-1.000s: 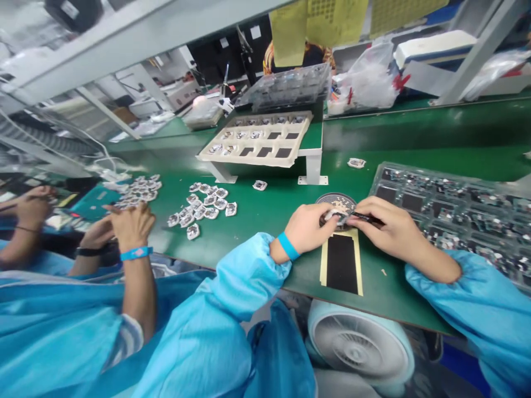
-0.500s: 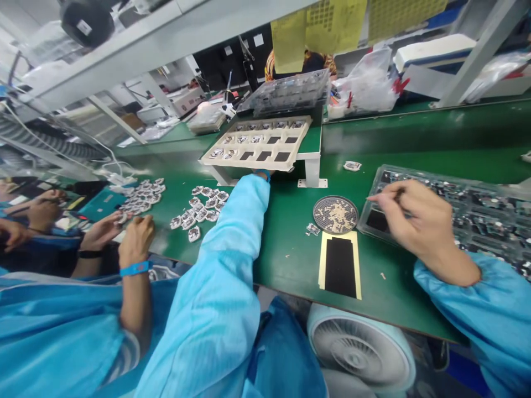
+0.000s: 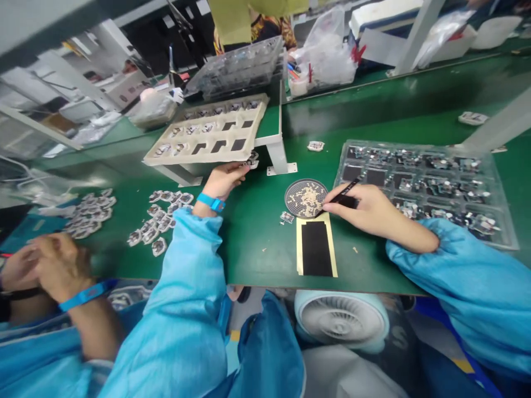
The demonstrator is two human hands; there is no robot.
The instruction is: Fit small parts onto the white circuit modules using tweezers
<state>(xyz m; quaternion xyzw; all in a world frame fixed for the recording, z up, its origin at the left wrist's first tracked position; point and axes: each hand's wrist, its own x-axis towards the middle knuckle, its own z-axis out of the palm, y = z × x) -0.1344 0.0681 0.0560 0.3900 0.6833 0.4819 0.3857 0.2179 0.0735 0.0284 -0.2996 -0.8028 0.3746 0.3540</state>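
My left hand (image 3: 222, 179), a blue band at its wrist, pinches a small white-framed electronic part (image 3: 252, 160) by the front right corner of a raised cream tray (image 3: 199, 132). Fingers of my right hand (image 3: 365, 207) close around black tweezers (image 3: 347, 190), whose tips reach down to the near right rim of a round dark dish (image 3: 292, 202). Small beige pieces (image 3: 309, 198) lie scattered in that dish; whether the tips grip one is too small to tell. Just below is a black pad on yellow paper (image 3: 317, 249). Beside the dish lies a small loose part (image 3: 286, 218).
A clear compartment tray (image 3: 508, 235) of circuit parts lies at the right. White-framed parts (image 3: 160, 218) are grouped on the left of the green bench (image 3: 257, 243). A co-worker's hands (image 3: 62, 260) work at far left. A metal stand (image 3: 279, 155) supports the cream tray.
My left hand, hidden under the cream tray before, now shows in front of it with a white-framed part. My right hand has moved left from the clear tray to the dish. The view has shifted right.
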